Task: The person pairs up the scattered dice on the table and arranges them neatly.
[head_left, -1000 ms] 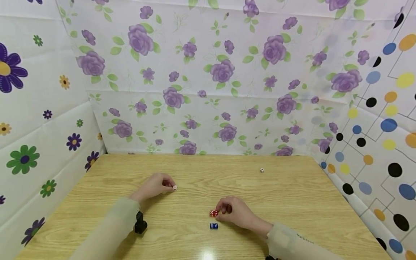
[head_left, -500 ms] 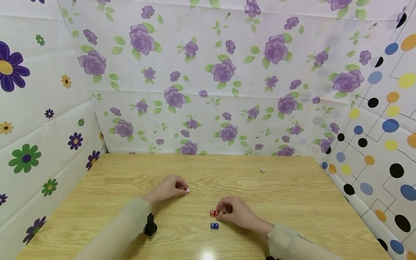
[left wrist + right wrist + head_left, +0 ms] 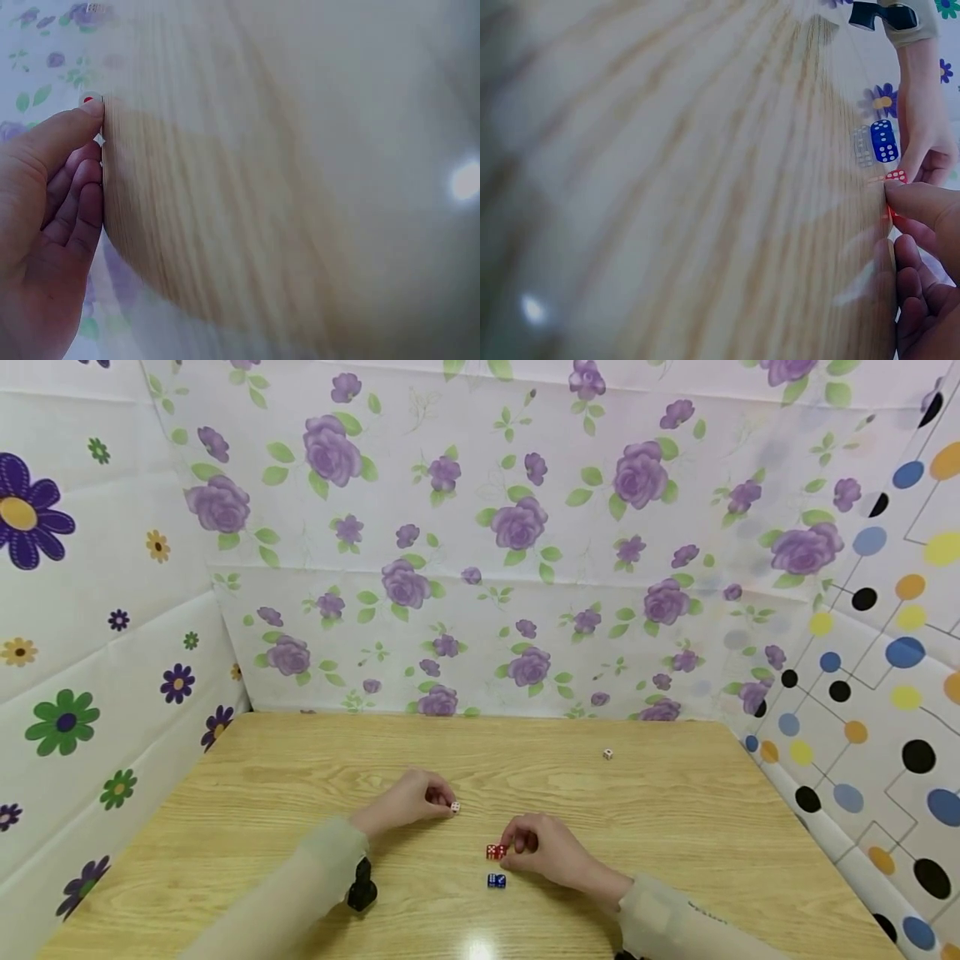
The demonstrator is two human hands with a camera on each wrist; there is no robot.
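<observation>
Between thumb and fingertips my left hand (image 3: 408, 800) pinches a small white die (image 3: 455, 807) over the table's middle. Its red pip side (image 3: 88, 99) shows past the thumb in the left wrist view. To the right and nearer me, my right hand (image 3: 553, 853) holds the right end of two red dice (image 3: 495, 852) set side by side. The thumb partly covers the red dice (image 3: 896, 176) in the right wrist view. Two blue dice (image 3: 497, 881) sit together just in front of the red pair, untouched by either hand.
Another white die (image 3: 608, 754) lies at the back right of the wooden table (image 3: 315, 752). A flowered cloth (image 3: 480, 635) hangs behind the table, with patterned cloths at both sides. A black wrist camera (image 3: 362, 887) hangs under the left forearm.
My left hand has moved right and slightly nearer to me, carrying the white die closer to the red dice. The right hand stays at the red pair.
</observation>
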